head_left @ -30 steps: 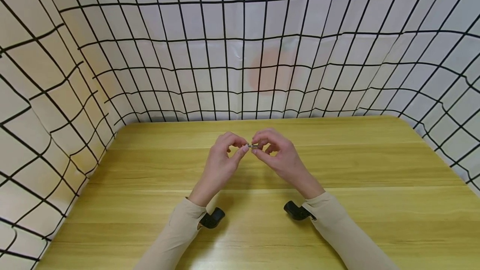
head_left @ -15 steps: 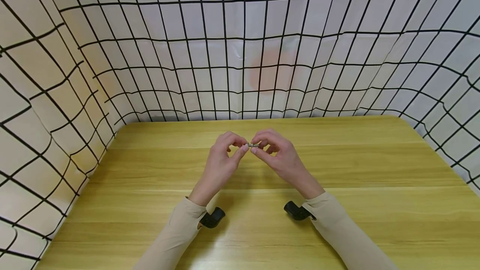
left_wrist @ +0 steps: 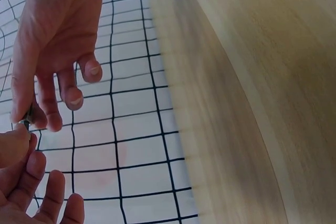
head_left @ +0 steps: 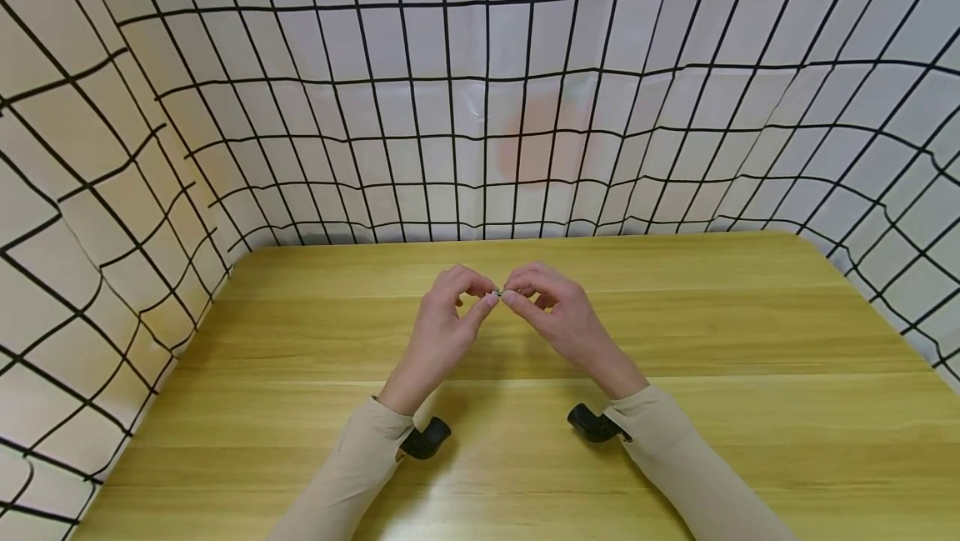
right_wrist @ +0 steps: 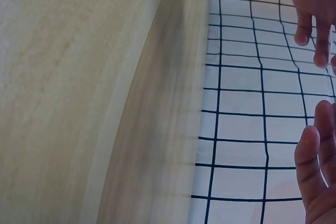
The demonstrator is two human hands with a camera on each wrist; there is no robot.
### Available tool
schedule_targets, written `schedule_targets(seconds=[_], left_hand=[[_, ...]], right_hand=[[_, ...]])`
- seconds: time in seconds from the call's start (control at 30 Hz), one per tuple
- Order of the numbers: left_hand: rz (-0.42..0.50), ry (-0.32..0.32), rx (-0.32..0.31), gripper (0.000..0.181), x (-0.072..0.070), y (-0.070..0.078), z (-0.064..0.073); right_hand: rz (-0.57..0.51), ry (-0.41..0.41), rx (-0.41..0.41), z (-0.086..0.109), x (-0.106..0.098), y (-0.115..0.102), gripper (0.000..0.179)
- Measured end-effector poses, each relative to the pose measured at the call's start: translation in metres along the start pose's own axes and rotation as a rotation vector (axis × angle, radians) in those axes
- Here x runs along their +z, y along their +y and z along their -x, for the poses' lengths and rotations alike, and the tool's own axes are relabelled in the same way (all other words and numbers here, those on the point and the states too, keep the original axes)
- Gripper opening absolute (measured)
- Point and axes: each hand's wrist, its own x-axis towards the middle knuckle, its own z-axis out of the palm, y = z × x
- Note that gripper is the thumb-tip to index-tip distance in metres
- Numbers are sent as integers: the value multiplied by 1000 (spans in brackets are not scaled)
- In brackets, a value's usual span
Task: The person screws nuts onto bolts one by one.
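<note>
- On the left, a pale backdrop [head_left: 56,291] with black grid lines is rising beside the wooden tabletop [head_left: 247,408] and bending round past its far edge.
- From the near left, the left sleeve [head_left: 337,466] is reaching in, and a black left wrist mount [head_left: 425,438] is jutting from under its cuff.
- Next to the right, the left hand [head_left: 447,308] is pinching the left end of a small metal piece [head_left: 497,293]; thumb and forefinger are closing right down on it, while the other fingers are hanging clear.
- In the middle, the small metal piece is lying crosswise between the two sets of fingertips, above the far half of the tabletop; fingers are covering most of it, so I cannot tell what kind of part it is.
- As for progress, the work is apparently sitting midway: both ends are being gripped, while letting go and setting the piece down are remaining undone.
- Just beside it on the right, the right hand [head_left: 557,301] is pinching the opposite end, thumb against forefinger, with hardly any gap; in the right wrist view that grip is falling outside the frame.
- Farther right, the right sleeve [head_left: 690,449] is slanting in from the near side, and a black right wrist mount [head_left: 591,423] is pointing inward from its cuff.
</note>
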Motion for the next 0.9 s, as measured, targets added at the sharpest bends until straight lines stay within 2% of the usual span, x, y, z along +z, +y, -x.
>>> schedule_targets(seconds=[0.17, 0.3, 0.4, 0.53, 0.7, 0.9], left_hand=[[7, -3, 1, 4, 0, 0, 1], [11, 2, 2, 4, 0, 0, 0], [11, 7, 2, 5, -1, 0, 0], [9, 7, 2, 6, -2, 0, -1], [15, -1, -1, 6, -3, 1, -1], [6, 2, -8, 5, -3, 2, 0]], right_hand=[[-8, -23, 25, 0, 0, 3, 9], [-8, -32, 53, 0, -2, -5, 20], [-12, -26, 23, 0, -5, -20, 25], [-18, -14, -38, 0, -8, -35, 21], [-8, 12, -56, 0, -6, -35, 16], [10, 17, -28, 0, -2, -26, 16]])
